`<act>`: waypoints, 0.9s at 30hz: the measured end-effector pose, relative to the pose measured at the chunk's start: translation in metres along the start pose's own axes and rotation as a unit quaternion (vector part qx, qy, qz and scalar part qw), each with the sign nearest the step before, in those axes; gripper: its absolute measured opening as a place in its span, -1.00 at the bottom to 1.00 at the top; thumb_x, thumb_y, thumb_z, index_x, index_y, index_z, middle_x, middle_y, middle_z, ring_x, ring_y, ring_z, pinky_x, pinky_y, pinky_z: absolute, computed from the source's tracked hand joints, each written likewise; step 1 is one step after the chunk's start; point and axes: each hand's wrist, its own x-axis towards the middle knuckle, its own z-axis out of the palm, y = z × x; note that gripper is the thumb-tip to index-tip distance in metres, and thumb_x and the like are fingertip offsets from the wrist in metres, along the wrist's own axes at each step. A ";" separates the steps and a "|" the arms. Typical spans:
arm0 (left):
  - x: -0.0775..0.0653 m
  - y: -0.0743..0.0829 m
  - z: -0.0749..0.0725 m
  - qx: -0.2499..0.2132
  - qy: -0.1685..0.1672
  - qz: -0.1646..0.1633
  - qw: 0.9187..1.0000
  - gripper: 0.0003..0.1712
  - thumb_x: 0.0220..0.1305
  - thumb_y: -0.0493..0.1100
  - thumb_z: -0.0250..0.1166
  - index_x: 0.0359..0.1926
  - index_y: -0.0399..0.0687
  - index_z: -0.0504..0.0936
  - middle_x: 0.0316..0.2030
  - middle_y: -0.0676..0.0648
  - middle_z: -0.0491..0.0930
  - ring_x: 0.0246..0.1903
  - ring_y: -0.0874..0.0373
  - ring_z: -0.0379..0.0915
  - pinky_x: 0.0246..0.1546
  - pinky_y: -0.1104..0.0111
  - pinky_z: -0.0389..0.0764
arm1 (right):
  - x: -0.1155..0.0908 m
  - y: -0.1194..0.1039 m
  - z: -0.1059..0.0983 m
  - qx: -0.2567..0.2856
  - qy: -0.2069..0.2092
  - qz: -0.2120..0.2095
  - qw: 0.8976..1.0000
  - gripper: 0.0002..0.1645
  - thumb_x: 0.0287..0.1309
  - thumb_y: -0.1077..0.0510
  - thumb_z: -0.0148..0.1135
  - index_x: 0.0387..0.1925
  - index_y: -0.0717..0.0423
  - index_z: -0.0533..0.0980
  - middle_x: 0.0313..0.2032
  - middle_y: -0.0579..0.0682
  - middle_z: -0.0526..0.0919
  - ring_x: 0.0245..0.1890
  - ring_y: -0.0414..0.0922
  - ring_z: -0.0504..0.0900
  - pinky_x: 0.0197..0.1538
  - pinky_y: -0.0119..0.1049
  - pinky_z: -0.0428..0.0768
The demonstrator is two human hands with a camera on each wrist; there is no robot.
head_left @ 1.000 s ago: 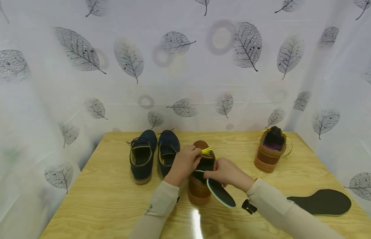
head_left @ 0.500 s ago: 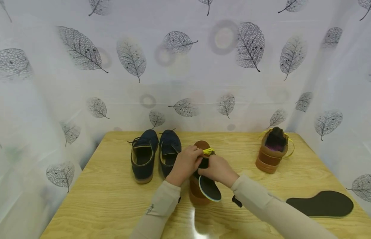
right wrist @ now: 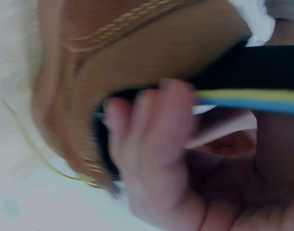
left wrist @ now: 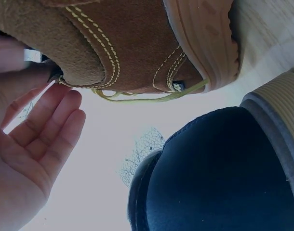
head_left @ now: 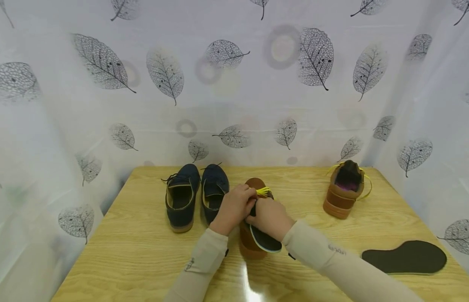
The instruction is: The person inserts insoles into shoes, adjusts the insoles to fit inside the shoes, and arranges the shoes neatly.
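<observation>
A brown suede shoe with yellow laces stands mid-table, its heel toward me. My left hand pinches the shoe at the front of its opening; in the left wrist view the thumb lies at the dark edge there and the other fingers extend below. A black insole, edged yellow and blue in the right wrist view, is held in my right hand. The insole's front part goes down into the shoe's opening, while its rear end sticks out over the heel. In the right wrist view the fingertips reach inside the collar.
Two navy shoes stand side by side just left of the brown one. A matching brown shoe with yellow laces is at the back right. Another black insole lies flat near the right edge of the table. A leaf-print curtain hangs behind.
My right hand has moved left and over the shoe opening, and the insole has swung from pointing right to lying above the heel. My left hand keeps its place.
</observation>
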 end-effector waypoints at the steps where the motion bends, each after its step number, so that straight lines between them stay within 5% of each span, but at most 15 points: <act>1: 0.000 0.000 0.000 0.000 0.000 0.001 1.000 -0.91 0.19 -0.25 0.37 -0.39 0.00 0.61 -0.48 0.03 0.44 -0.49 0.17 0.39 -0.49 0.36 0.47 | -0.004 -0.003 -0.001 -0.014 0.000 -0.007 1.000 -0.57 0.10 0.00 0.36 -0.71 0.10 0.43 -0.79 -0.04 0.43 -0.74 -0.12 0.46 -0.63 -0.22 0.48; 10: 0.000 0.001 0.000 0.011 -0.004 -0.006 1.000 -0.91 0.19 -0.22 0.37 -0.40 0.02 0.61 -0.48 0.05 0.44 -0.48 0.18 0.40 -0.48 0.36 0.49 | -0.037 -0.014 -0.018 -0.054 -0.046 -0.008 0.997 -0.30 0.09 -0.25 0.31 -0.89 0.02 0.26 -0.91 -0.14 0.18 -0.87 -0.20 0.24 -0.76 -0.38 0.17; 17: 0.000 0.000 0.000 -0.002 -0.009 -0.007 1.000 -0.93 0.19 -0.24 0.37 -0.38 0.00 0.62 -0.46 0.03 0.47 -0.47 0.17 0.42 -0.46 0.36 0.50 | -0.042 -0.009 -0.023 0.042 -0.088 0.026 0.995 -0.38 0.04 -0.10 0.40 -0.89 0.04 0.32 -0.91 -0.19 0.18 -0.88 -0.26 0.23 -0.74 -0.41 0.22; 27: -0.001 0.000 -0.001 -0.022 -0.003 -0.008 1.000 -0.95 0.22 -0.27 0.33 -0.36 -0.03 0.64 -0.44 0.01 0.50 -0.48 0.16 0.45 -0.44 0.35 0.52 | -0.032 -0.002 -0.024 0.111 -0.054 0.043 0.991 -0.64 -0.01 0.08 0.39 -0.68 0.17 0.44 -0.80 -0.05 0.43 -0.81 -0.20 0.41 -0.67 -0.36 0.37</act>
